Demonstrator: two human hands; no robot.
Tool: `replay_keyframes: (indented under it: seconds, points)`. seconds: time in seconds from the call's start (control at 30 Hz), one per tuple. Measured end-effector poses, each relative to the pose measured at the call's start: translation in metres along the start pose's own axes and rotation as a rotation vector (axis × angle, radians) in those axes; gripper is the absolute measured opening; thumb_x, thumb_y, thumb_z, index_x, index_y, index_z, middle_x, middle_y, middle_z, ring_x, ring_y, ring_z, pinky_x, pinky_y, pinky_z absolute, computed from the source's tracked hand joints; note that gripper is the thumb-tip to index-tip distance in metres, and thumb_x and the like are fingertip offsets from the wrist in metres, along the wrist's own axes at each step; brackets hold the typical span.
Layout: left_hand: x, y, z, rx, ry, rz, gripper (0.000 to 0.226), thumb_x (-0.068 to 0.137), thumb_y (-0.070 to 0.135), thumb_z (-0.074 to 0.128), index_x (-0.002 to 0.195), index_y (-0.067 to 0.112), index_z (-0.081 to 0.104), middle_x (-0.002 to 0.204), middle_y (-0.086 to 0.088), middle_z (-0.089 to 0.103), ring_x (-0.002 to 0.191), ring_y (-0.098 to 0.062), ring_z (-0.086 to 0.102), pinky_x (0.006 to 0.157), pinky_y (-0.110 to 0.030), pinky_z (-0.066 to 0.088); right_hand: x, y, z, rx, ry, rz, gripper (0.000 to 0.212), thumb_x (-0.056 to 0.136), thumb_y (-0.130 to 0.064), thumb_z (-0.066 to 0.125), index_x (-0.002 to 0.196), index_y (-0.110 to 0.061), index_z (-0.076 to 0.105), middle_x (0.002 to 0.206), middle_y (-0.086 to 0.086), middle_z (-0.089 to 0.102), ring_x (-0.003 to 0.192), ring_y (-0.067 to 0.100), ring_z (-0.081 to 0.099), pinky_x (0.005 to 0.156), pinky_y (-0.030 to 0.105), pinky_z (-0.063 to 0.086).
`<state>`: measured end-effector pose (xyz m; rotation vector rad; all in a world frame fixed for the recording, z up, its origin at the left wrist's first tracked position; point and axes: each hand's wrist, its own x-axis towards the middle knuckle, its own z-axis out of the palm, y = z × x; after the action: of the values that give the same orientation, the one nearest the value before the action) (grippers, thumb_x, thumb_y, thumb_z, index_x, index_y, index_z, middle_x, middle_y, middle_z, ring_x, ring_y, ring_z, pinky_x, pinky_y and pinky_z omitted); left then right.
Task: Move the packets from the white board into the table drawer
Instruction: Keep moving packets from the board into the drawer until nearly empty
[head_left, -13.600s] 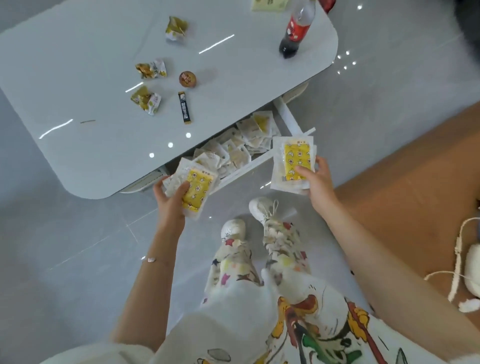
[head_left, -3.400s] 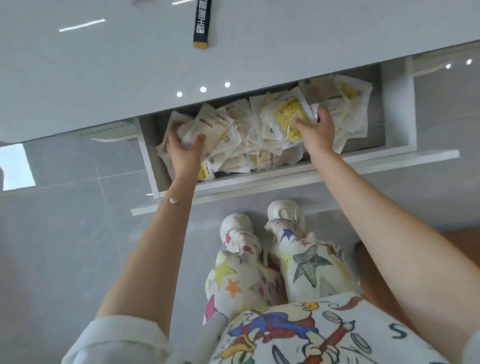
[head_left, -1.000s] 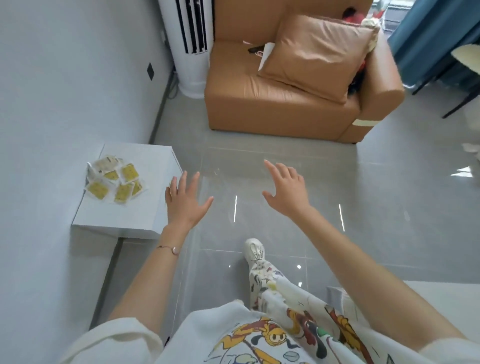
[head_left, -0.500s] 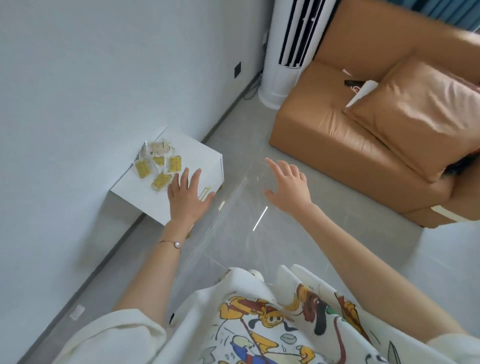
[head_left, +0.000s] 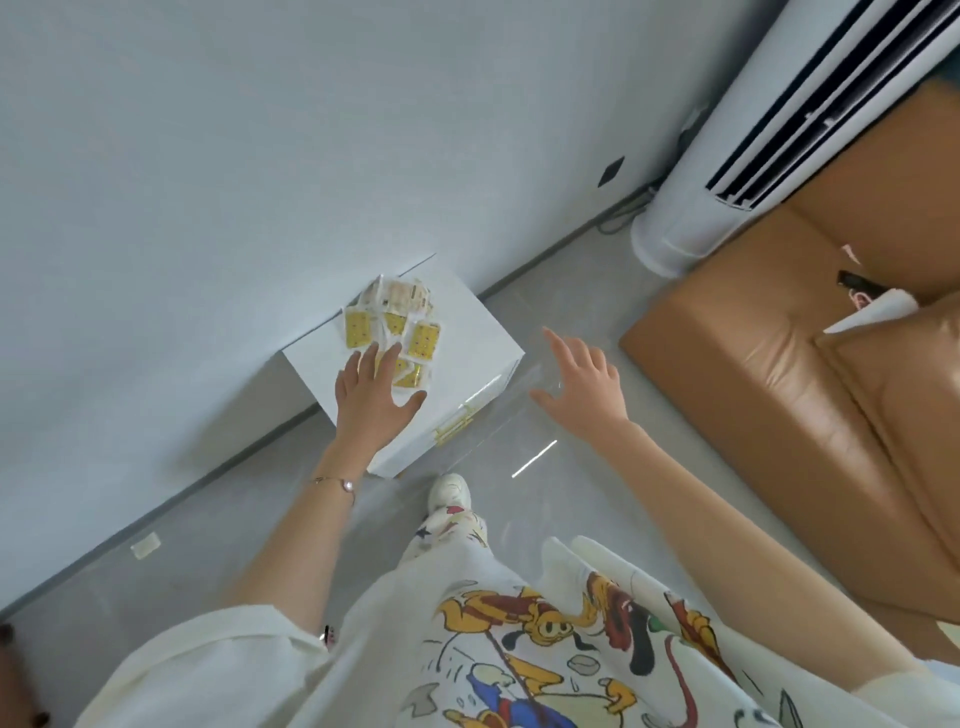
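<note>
Left hand (head_left: 370, 401) spread, empty, over flat yellow-and-white plastic packets (head_left: 422, 339) on white square board (head_left: 480, 340); probably light, limp, slippery, so gather by edges.

We wear a cream top (head_left: 208, 670) w/ cartoon print, matching trousers (head_left: 448, 538) just below the white shoe (head_left: 450, 491), thin bead bracelet (head_left: 332, 482) to its L.
</note>
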<state>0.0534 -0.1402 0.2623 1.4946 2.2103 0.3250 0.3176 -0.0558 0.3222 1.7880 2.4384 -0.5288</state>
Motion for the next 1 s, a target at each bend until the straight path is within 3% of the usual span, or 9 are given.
replay_keyframes:
  seconds: [0.37,0.63,0.77,0.83,1.0]
  points:
    - [0.064,-0.052,0.005,-0.165,-0.058,-0.233,0.076,0.088,0.049,0.061,0.150,0.024,0.027,0.159,-0.008,0.020,0.147,-0.027,0.015,0.120,-0.040,0.011,0.116,-0.037,0.022,0.058,-0.199,-0.004,0.082,0.087,-0.046,0.062,0.152,-0.033,0.013,0.151,0.002,0.031,0.137,0.029,0.029,0.111,0.046,0.028]
    - [0.132,-0.112,0.120,-0.329,-0.123,-0.453,0.081,0.084,0.051,0.063,0.151,0.033,0.021,0.161,0.000,0.011,0.148,-0.024,0.008,0.119,-0.043,0.013,0.224,-0.041,0.170,0.135,-0.409,0.023,0.093,0.082,-0.052,0.067,0.152,-0.033,0.009,0.155,0.001,0.023,0.140,0.030,0.021,0.109,0.049,0.029]
    - [0.180,-0.153,0.186,-0.292,-0.013,-0.462,0.101,0.067,0.078,0.048,0.151,0.029,0.022,0.161,-0.007,0.011,0.148,-0.027,0.010,0.118,-0.046,0.015,0.270,-0.046,0.266,0.073,-0.412,-0.060,0.106,0.074,-0.064,0.067,0.152,-0.036,-0.001,0.161,0.004,0.003,0.147,0.027,0.006,0.114,0.052,0.022]
    - [0.198,-0.169,0.209,-0.240,0.033,-0.434,0.109,0.064,0.083,0.050,0.152,0.028,0.019,0.161,-0.011,0.008,0.148,-0.030,0.007,0.117,-0.047,0.013,0.280,-0.053,0.302,0.058,-0.412,-0.110,0.111,0.072,-0.069,0.066,0.151,-0.038,-0.006,0.161,0.005,-0.008,0.148,0.027,-0.004,0.117,0.050,0.016]
    - [0.240,-0.182,0.234,-0.210,0.070,-0.330,0.117,0.065,0.066,0.074,0.154,0.029,0.007,0.162,-0.007,-0.007,0.149,-0.028,-0.008,0.118,-0.046,0.005,0.283,-0.071,0.353,-0.049,-0.445,-0.168,0.124,0.067,-0.077,0.062,0.148,-0.036,-0.022,0.156,0.010,-0.031,0.144,0.031,-0.027,0.115,0.056,-0.005]
